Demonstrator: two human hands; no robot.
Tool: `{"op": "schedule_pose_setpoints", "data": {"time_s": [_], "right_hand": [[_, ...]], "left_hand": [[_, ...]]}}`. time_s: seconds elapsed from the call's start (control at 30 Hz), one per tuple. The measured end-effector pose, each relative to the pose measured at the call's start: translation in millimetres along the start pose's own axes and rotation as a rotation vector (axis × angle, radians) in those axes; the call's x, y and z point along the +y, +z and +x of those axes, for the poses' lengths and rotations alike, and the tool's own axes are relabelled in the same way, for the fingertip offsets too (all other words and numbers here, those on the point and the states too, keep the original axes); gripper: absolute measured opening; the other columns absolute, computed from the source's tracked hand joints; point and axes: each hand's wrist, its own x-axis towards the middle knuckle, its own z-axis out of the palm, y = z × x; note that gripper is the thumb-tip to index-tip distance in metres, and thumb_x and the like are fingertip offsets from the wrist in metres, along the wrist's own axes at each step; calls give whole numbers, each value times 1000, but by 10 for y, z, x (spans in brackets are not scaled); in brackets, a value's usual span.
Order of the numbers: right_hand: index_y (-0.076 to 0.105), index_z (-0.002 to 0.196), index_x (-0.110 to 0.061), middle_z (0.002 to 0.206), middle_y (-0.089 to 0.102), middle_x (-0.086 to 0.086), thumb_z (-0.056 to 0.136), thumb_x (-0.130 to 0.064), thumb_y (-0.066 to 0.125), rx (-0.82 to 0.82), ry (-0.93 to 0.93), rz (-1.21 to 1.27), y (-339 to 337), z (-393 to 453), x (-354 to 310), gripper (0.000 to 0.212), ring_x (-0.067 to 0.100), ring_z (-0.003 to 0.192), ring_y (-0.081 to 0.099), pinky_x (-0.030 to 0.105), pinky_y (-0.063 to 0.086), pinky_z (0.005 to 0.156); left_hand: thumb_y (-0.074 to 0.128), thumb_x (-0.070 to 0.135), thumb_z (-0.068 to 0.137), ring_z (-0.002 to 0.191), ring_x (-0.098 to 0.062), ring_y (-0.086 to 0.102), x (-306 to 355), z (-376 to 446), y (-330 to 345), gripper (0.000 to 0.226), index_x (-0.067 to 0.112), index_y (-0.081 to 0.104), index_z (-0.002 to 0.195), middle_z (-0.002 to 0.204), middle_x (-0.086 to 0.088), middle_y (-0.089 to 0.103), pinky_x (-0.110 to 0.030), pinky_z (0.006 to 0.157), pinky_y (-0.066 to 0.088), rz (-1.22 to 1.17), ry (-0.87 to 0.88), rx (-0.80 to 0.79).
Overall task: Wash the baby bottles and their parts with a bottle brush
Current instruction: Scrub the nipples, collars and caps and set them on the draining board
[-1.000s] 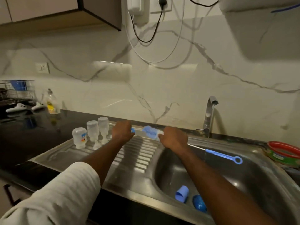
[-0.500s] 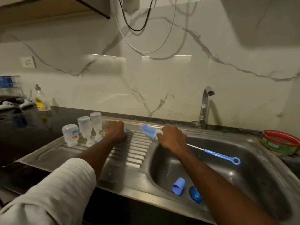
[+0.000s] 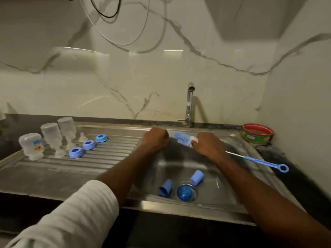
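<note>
Right hand (image 3: 208, 145) grips the bottle brush (image 3: 184, 138) near its bristles, over the sink (image 3: 232, 199); left hand (image 3: 155, 139) is curled, contents hidden. Three bottles (image 3: 52, 136) stand inverted on the drainer. Risk: the long trailing handle may swing and strike the basin wall, or the two caps (image 3: 165, 187) may be overlooked.

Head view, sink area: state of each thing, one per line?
Three bottles: upside down on drainboard.
Three blue rings: flat on drainboard.
Two blue caps: lying in basin.
Bottle brush: held by right hand.
Left hand: fisted, contents hidden.
Tap: no water visible.
</note>
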Motion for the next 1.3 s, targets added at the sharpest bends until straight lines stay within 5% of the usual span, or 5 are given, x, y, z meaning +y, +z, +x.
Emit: {"op": "schedule_pose_setpoints", "data": {"time_s": [0.2,0.43,0.77,1.1,1.3], "right_hand": [[56,135,-19,138,58,8,99,-39,54,-78,9,-116,176,-40,401,41,26,123,58,35,46,95],[59,131,-20,132,61,7,97,-34,58,-95,14,-195,289,93,454,38,26,117,60,36,48,90],[61,128,-20,131,63,6,97,-34,56,-130,68,-148,245,98,613,34,26,117,60,38,49,93],[63,123,-23,124,65,5,96,-42,57,-70,106,-86,188,81,618,33,24,110,63,37,50,89],[62,125,-25,127,64,4,95,-43,60,-67,109,-79,249,169,687,35,24,113,62,38,51,93]], "left_hand": [[73,52,85,112,-25,60,358,-69,850,52,19,61,124,124,-5,62,-39,91,49,206,23,-535],[72,60,80,107,-21,58,489,-24,1077,45,37,65,118,116,6,62,-43,96,50,224,250,-847],[67,40,93,104,-22,56,594,-96,1106,39,23,65,127,114,1,60,-40,94,48,181,304,-950],[71,18,92,109,-20,63,609,216,698,23,11,61,112,116,-8,64,-28,91,51,-475,57,-34],[81,22,83,119,-19,59,668,400,883,60,19,46,132,131,-6,60,-33,99,53,-571,45,106]]}}
